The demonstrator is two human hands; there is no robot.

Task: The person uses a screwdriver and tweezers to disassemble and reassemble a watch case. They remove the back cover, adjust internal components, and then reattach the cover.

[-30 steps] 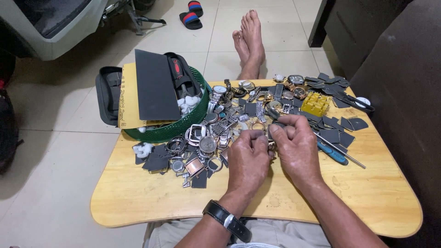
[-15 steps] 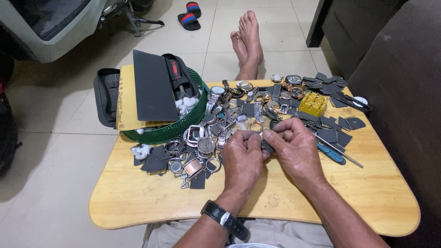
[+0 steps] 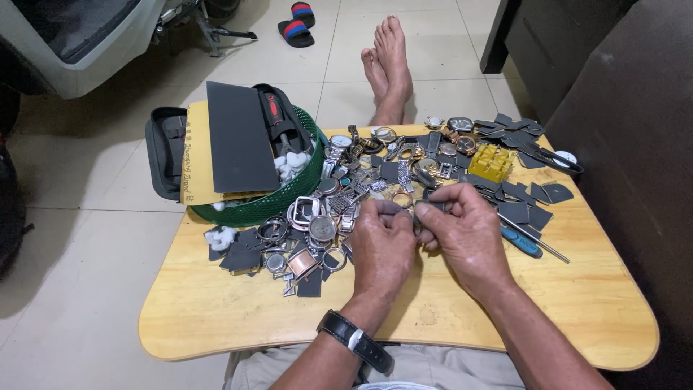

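You pinched a small dark watch part [image 3: 432,207] between both hands, just above the near edge of the heap of watch pieces [image 3: 339,209] on the wooden table [image 3: 216,303]. Your left hand [image 3: 382,245] was curled almost shut, fingertips meeting those of your right hand [image 3: 462,227], whose thumb and forefinger clamped the part from the other side. What kind of part it was, I could not tell. A blue-handled screwdriver [image 3: 523,242] lay just right of your right hand. A green basket [image 3: 289,195] sat at the table's far left.
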